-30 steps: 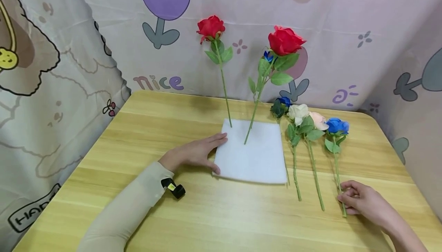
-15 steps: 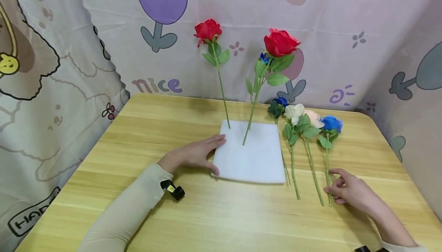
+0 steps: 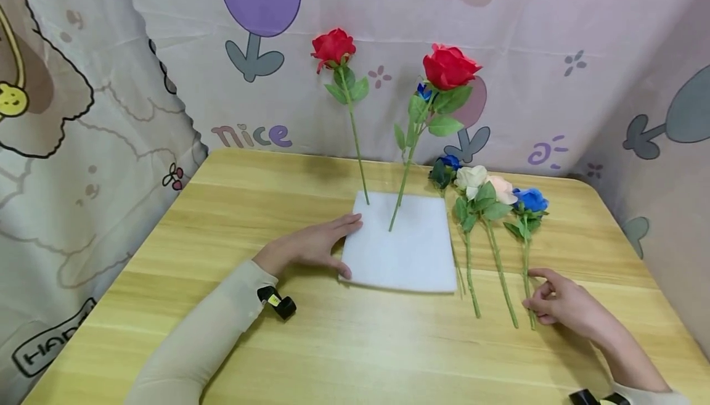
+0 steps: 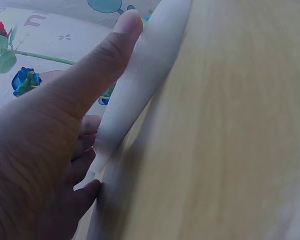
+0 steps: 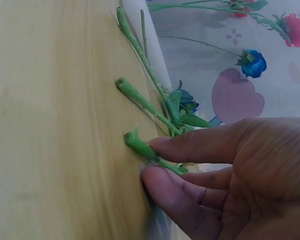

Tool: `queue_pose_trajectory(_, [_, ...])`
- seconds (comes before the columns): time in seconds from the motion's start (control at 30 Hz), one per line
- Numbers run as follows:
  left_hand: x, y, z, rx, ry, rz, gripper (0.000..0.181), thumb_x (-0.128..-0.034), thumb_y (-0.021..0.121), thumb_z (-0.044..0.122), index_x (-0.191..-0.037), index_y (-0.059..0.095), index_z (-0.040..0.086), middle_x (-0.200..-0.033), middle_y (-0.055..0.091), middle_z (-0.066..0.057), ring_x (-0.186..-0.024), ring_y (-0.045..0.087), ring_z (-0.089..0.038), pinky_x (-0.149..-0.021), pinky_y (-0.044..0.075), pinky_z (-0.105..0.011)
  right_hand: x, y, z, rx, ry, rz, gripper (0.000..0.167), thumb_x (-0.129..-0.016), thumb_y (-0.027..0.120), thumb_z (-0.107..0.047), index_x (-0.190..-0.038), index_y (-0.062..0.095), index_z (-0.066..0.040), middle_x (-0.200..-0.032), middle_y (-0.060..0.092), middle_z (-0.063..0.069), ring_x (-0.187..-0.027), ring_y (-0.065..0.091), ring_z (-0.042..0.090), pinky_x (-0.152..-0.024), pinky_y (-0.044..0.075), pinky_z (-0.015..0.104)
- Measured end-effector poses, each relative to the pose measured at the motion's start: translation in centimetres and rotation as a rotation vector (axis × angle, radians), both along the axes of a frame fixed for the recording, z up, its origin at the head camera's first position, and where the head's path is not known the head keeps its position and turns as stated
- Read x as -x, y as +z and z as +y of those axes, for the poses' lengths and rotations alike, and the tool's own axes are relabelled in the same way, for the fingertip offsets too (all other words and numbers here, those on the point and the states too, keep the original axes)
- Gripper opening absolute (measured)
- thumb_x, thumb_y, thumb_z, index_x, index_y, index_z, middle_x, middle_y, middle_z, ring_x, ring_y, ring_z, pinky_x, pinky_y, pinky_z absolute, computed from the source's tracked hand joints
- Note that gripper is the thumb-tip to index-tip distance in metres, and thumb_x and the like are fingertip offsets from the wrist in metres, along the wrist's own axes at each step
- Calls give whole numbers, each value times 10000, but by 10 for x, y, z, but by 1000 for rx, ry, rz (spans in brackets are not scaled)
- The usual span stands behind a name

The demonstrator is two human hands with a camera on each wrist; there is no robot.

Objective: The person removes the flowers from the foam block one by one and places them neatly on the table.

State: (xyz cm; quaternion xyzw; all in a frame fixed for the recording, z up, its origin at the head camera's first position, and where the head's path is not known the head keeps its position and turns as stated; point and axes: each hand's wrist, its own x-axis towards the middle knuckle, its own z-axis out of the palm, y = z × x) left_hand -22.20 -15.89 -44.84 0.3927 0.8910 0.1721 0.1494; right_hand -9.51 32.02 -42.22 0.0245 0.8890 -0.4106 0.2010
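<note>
A white foam board (image 3: 407, 263) lies on the table with two red roses, the left one (image 3: 334, 46) and the right one (image 3: 450, 67), standing upright in it. A blue flower (image 3: 424, 92) shows partly behind the right rose. My left hand (image 3: 313, 246) rests at the board's left edge, thumb and fingers spread along it. At the right, my right hand (image 3: 571, 306) pinches the lower stem of a blue rose (image 3: 530, 200) between thumb and index finger. That stem's cut end (image 5: 137, 144) pokes past the fingertips in the right wrist view.
Between board and right hand lie a white rose (image 3: 471, 181), a pale pink rose (image 3: 502, 190) and a darker blue rose (image 3: 450, 162), stems toward the front. A printed cloth (image 3: 360, 127) hangs behind the wooden table (image 3: 266, 189).
My right hand has shifted left with the blue rose, bringing its bloom closer to the pink one; it barely moves over the last half second. My left hand stays on the board.
</note>
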Motion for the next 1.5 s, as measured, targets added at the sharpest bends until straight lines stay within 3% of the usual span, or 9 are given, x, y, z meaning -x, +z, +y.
queue_pose_trajectory(0.13, [0,1,-2,9,1,-12,1211,-691,608,803,-1581,127,137,-1639,27,29,-1476,102,-166,-1167,205,-349,1,1,2,-12,13,-12,697,-921,628,-12,-1436,196,171,-895,591,124,-726,642,216,-600,561,317])
queue_pose_trajectory(0.27, [1,1,-2,4,3,-7,1212,-691,604,806,-1582,122,141,-1640,22,29,-1477,102,-168,-1168,202,-350,2,6,4,-78,24,10,749,-930,673,-149,-1440,216,156,-907,584,116,-691,615,207,-572,534,307])
queue_pose_trajectory(0.43, [3,0,-2,2,-4,-12,1219,-693,605,805,-1581,123,125,-1640,21,12,-1478,94,-178,-1169,196,-359,7,15,1,-234,52,94,793,-940,660,-357,-1438,280,130,-922,604,82,-645,557,179,-550,453,299])
queue_pose_trajectory(0.57, [3,-1,-2,6,4,-11,1215,-693,601,809,-1582,120,135,-1640,21,21,-1477,96,-170,-1168,200,-353,12,23,-11,-291,73,168,764,-939,649,-403,-1428,346,100,-985,626,76,-725,605,170,-583,473,312])
queue_pose_trajectory(0.87, [1,-2,-1,20,1,-29,1217,-692,604,804,-1582,114,135,-1641,24,17,-1478,106,-179,-1169,194,-346,22,36,-43,-275,117,303,645,-938,663,-365,-1408,446,20,-997,638,46,-852,664,203,-636,512,326])
queue_pose_trajectory(1.1, [1,-1,-1,12,4,-14,1208,-691,613,800,-1583,130,143,-1641,41,28,-1477,109,-169,-1169,199,-341,37,49,-72,-212,145,338,584,-954,644,-361,-1408,476,-33,-1065,645,75,-903,663,218,-646,528,319])
queue_pose_trajectory(1.3, [0,-1,-2,4,5,-10,1217,-686,614,802,-1582,125,139,-1641,32,26,-1479,91,-167,-1171,191,-348,50,50,-91,-170,166,397,522,-970,617,-368,-1381,514,-64,-1069,645,61,-943,649,238,-673,531,335])
queue_pose_trajectory(1.5, [-1,1,-1,18,10,-12,1217,-684,607,807,-1583,117,149,-1640,19,37,-1477,78,-148,-1170,184,-332,67,43,-110,-42,150,459,497,-976,608,-363,-1369,524,-71,-1125,635,76,-1047,612,266,-818,519,418])
